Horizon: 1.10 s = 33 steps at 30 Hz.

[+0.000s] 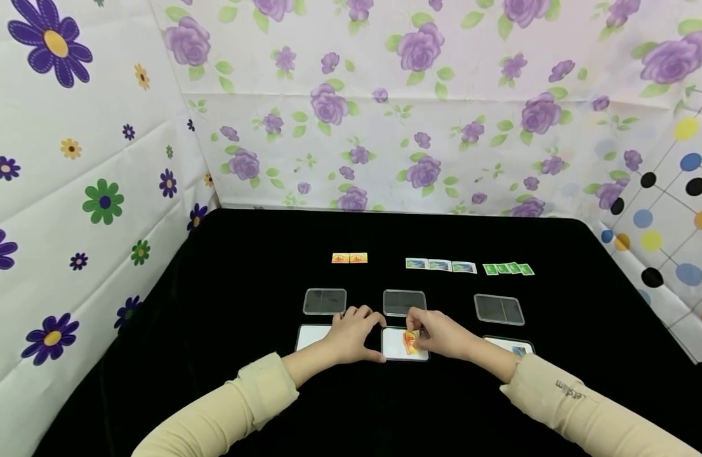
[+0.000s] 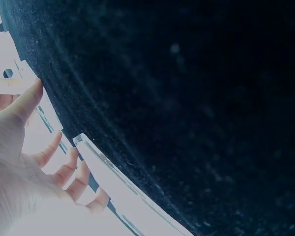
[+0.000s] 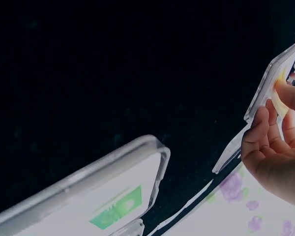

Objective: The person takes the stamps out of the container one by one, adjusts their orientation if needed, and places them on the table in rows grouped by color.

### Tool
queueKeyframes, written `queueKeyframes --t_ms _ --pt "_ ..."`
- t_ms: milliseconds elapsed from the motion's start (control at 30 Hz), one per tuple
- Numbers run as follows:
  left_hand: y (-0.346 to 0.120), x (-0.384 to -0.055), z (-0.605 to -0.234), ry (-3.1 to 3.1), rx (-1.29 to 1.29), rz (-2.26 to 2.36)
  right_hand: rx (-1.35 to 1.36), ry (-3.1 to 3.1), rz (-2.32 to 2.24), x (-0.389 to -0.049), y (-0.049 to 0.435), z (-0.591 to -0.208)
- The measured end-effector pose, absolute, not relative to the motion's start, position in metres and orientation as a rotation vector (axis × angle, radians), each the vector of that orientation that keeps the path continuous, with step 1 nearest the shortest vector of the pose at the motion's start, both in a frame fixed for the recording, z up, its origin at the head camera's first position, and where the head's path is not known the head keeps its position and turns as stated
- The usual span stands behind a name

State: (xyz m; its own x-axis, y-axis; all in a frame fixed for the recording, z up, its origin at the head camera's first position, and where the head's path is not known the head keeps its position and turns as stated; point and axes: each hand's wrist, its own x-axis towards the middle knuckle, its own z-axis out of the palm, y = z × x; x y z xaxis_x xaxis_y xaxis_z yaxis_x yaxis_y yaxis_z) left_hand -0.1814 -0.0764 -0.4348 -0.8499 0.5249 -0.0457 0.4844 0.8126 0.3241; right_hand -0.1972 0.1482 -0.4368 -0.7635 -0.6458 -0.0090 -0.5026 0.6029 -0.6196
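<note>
A shallow clear plastic case [image 1: 392,343] with a white inside lies in the middle of the near row. My left hand [image 1: 351,336] holds its left end, thumb at the near corner and forefinger at the far one. The other fingers are spread apart in the left wrist view. Over the case's right part, my right hand [image 1: 442,333] pinches a small orange-and-yellow card [image 1: 409,343] between thumb and fingers. That card is tilted and partly hidden by the fingers. In the right wrist view the thumb [image 3: 290,96] presses against its yellow edge.
White-lined cases flank the middle one, left [image 1: 311,335] and right [image 1: 508,343]; the right one bears a small picture. Behind stand three clear trays [image 1: 325,301]. Farther back lie two orange cards [image 1: 349,258], three blue-green cards [image 1: 440,265] and several green cards [image 1: 508,269].
</note>
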Motion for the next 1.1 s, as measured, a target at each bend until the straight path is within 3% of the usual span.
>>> queueKeyframes --t_ms 300,667,1100 --pt "-0.076 -0.180 -0.433 2.855 0.799 0.457 -0.996 2.576 -1.014 -0.195 0.148 -0.440" --pt "-0.076 -0.181 -0.434 2.862 0.803 0.451 -0.860 2.538 -1.262 -0.205 0.150 -0.434" --pt "-0.076 -0.180 -0.432 2.846 0.794 0.468 -0.924 2.495 -1.186 -0.221 0.148 -0.421"
